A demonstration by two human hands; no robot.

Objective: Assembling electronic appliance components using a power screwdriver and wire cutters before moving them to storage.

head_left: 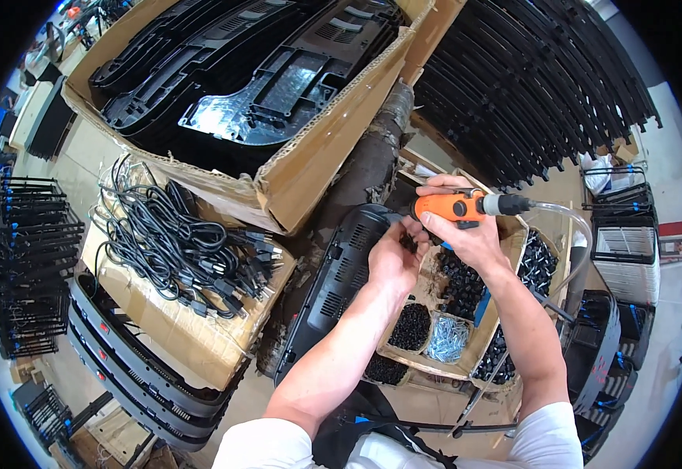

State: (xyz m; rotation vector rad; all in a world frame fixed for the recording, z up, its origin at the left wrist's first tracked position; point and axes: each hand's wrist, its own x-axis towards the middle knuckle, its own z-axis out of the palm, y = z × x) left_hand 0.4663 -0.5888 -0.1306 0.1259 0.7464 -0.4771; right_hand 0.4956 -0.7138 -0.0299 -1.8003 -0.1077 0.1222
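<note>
Far left, stacks of black wire racks with blue clips (32, 266) stand on the floor, untouched. Next along, a flat brown cardboard carton (177, 328) carries a tangled heap of black power cords (188, 250), and curved black plastic panels (137, 375) lie stacked below it. Above sits a big open brown cardboard box (302, 168), flaps torn, packed with black moulded plastic panels (255, 70); I can make out no label on its side.

Centre now: the long black vented plastic housing (341, 273) stands propped on end, and the left hand (394, 254) is curled at its upper edge, fingers pinching some small dark piece, too small to name. The right hand (466, 234) is wrapped closed around an orange pneumatic screwdriver (454, 207) with a clear air hose (567, 219), its tip pointing left towards the left hand and the top of the housing. By the look of it, this housing is mid-fastening, not finished.

Below the hands, a divided cardboard tray (434, 363) holds black screws (411, 324) and a pocket of silver screws (448, 338), plenty left. Upper right, a fan of black curved strips (536, 86); far right, more black racks (626, 250).
</note>
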